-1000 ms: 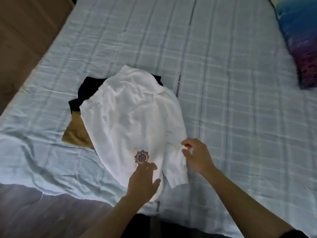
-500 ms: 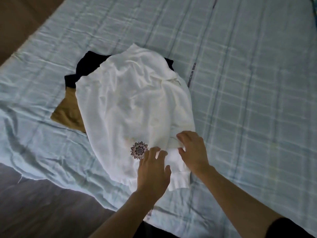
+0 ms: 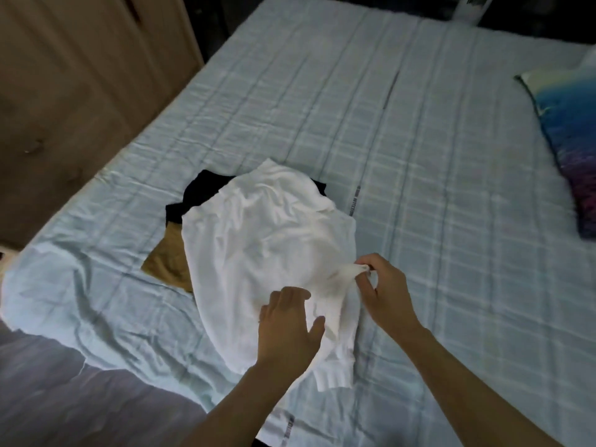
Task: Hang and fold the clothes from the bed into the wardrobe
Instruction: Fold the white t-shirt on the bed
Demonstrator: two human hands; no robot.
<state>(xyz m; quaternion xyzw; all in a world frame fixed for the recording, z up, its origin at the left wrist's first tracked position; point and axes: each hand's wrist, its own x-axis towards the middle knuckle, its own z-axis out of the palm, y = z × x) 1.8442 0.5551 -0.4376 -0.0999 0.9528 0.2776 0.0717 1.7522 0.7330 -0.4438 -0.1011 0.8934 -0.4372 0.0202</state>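
Now pinching a fold of white shirt (image 3: 267, 253) with right hand (image 3: 385, 293); left hand (image 3: 287, 327) flat, open, pressing shirt onto bed (image 3: 419, 188).

Bed (image 3: 419, 130) under pale blue checked sheet, wrinkled at near edge. Brown wooden furniture (image 3: 80, 75) along left side. Colourful blue-purple pillow (image 3: 571, 140) at right. Dim light, dark beyond bed's far end.

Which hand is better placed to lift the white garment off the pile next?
Right hand: it already pinches a fold of the white knit garment. Left hand only rests flat on it.
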